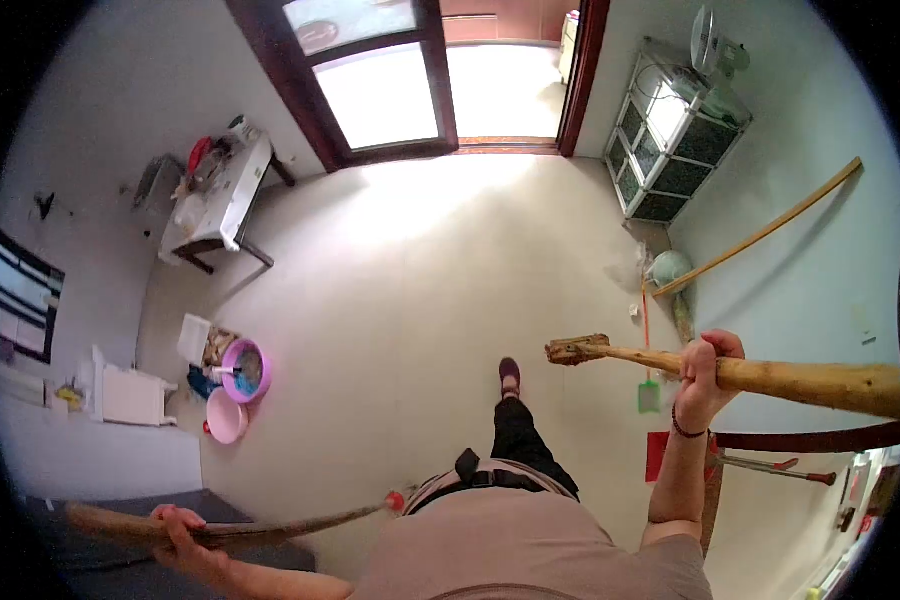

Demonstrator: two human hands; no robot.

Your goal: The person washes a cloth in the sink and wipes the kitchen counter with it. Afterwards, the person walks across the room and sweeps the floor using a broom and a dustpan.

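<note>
Because the thick, pale yellow wooden pole (pixel 810 388) is long, the right hand (pixel 706 375), at the right of the frame, probably grips it partway along for balance; its rough, bark-covered end (pixel 577 350) points toward the centre. Likewise, the left hand (pixel 178 537), lower left, holds the tapering brown wooden stick (pixel 250 533) along its shaft, seemingly to steady it. A 3rd piece, the thin, curved yellow wooden pole (pixel 775 230), leans on the pale blue wall (pixel 835 310) at upper right, presumably for support. Both arms reach outward, 1 to each side. The right fingers wrap firmly round their pole; the left curl about the stick, how tightly is unclear.
</note>
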